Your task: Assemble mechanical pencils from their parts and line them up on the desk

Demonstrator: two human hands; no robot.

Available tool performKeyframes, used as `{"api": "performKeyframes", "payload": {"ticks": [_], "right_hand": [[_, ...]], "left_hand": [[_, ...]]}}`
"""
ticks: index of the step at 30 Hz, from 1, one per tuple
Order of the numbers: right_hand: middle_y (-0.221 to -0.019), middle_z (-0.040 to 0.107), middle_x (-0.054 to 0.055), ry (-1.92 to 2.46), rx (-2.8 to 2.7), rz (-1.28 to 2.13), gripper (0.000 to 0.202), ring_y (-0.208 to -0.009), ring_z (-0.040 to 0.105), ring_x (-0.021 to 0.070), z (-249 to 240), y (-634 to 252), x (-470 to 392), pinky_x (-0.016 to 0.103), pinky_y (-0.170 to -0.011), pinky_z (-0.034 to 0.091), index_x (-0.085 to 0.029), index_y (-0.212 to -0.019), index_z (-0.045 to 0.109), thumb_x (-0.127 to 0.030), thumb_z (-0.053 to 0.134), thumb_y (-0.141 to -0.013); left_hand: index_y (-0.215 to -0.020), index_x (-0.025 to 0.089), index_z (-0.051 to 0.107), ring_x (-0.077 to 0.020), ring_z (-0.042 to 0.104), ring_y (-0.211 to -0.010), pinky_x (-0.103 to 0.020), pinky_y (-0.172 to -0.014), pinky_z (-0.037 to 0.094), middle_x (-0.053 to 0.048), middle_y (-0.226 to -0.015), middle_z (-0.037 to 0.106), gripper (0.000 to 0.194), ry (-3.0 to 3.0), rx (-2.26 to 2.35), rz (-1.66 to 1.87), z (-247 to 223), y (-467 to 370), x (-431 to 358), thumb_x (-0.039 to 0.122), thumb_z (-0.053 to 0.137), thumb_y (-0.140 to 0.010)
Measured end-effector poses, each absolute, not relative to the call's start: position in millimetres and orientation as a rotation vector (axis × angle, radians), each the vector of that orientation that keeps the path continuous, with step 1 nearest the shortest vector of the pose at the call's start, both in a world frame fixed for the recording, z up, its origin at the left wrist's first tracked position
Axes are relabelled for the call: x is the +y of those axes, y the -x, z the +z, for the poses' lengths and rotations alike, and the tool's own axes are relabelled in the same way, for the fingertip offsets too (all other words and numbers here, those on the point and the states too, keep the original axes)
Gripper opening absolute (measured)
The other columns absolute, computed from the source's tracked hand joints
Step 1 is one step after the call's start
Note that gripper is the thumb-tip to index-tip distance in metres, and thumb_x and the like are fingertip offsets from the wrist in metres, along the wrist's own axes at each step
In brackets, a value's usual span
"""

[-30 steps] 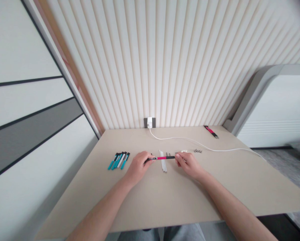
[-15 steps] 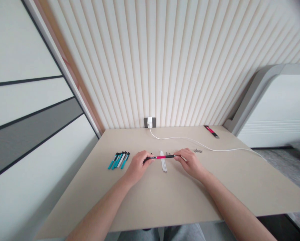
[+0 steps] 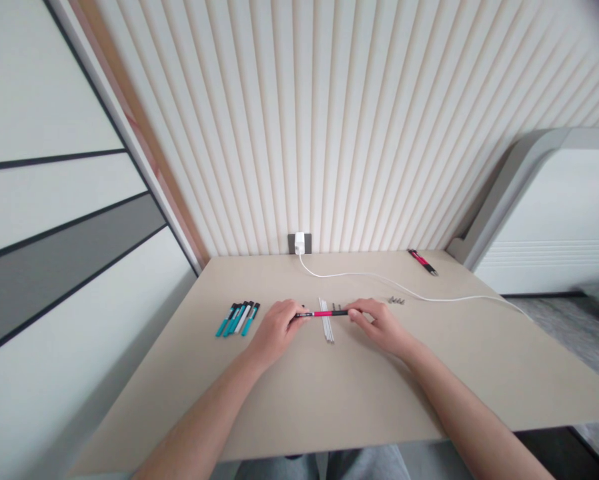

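Observation:
A black and red pen (image 3: 323,313) is held level between both hands above the table (image 3: 299,393). My left hand (image 3: 277,328) pinches its left end, and my right hand (image 3: 379,325) has its fingers closed on the right end, hiding the tip. Beneath the pen lie several thin white refills (image 3: 328,330). Small dark metal parts (image 3: 336,307) rest just behind the pen. Several teal and white barrels with black ends (image 3: 237,319) lie side by side, left of my left hand.
Several small metal pieces (image 3: 396,301) lie behind my right hand. At the back right are red and black pens (image 3: 422,262). A white cable (image 3: 379,277) runs from a plugged-in charger (image 3: 299,243) across the table's back to the right edge.
My right fingers have shifted slightly and now cover the pen's light tip, which showed before. My left hand keeps its hold almost unmoved.

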State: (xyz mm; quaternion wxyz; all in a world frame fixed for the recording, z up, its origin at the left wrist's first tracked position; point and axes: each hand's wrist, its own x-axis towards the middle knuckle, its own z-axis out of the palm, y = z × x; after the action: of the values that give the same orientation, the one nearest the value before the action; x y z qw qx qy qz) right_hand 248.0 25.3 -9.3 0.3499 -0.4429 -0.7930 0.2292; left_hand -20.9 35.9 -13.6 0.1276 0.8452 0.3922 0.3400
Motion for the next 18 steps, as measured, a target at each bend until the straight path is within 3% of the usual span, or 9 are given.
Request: {"api": "performKeyframes", "payload": {"ticks": [4,10,14,18], "right_hand": [[-0.088,0.069,0.004,1.111,-2.068,0.473,0.022,-0.081,0.061,0.0185,-8,-249,26,0.032,-0.079,0.040,-0.022,-0.098,0.065,-0.037,0.050,-0.093],[-0.070,0.065,0.002,1.104,-2.137,0.380,0.033,-0.068,0.057,0.0157,-11,-246,26,0.033,-0.079,0.036,-0.020,-0.074,0.059,-0.031,0.039,-0.098],[-0.063,0.060,0.000,1.117,-2.169,0.431,0.036,-0.063,0.053,0.0144,-13,-244,25,0.032,-0.078,0.036,-0.020,-0.070,0.055,-0.030,0.035,-0.099],[-0.064,0.060,0.000,1.122,-2.122,0.496,0.038,-0.066,0.054,0.0148,-13,-236,22,0.031,-0.076,0.037,-0.020,-0.069,0.054,-0.030,0.033,-0.099]], "left_hand": [[-0.093,0.019,0.058,-0.0173,0.058,-0.084,-0.030,-0.078,0.042,-0.002,-0.088,0.064,0.004,-2.424,1.162,0.984,-14,20,36,0.020,0.056,-0.090],[-0.091,0.018,0.060,-0.0178,0.058,-0.082,-0.031,-0.077,0.043,-0.005,-0.086,0.064,0.009,-2.416,1.060,1.002,-11,19,34,0.025,0.054,-0.091],[-0.091,0.019,0.063,-0.0177,0.059,-0.083,-0.030,-0.078,0.044,-0.005,-0.086,0.065,0.009,-2.315,1.022,1.081,-9,18,31,0.025,0.057,-0.089],[-0.094,0.019,0.061,-0.0149,0.059,-0.073,-0.026,-0.068,0.046,-0.002,-0.081,0.063,0.014,-1.827,1.065,1.200,-7,11,31,0.030,0.062,-0.085]]}}
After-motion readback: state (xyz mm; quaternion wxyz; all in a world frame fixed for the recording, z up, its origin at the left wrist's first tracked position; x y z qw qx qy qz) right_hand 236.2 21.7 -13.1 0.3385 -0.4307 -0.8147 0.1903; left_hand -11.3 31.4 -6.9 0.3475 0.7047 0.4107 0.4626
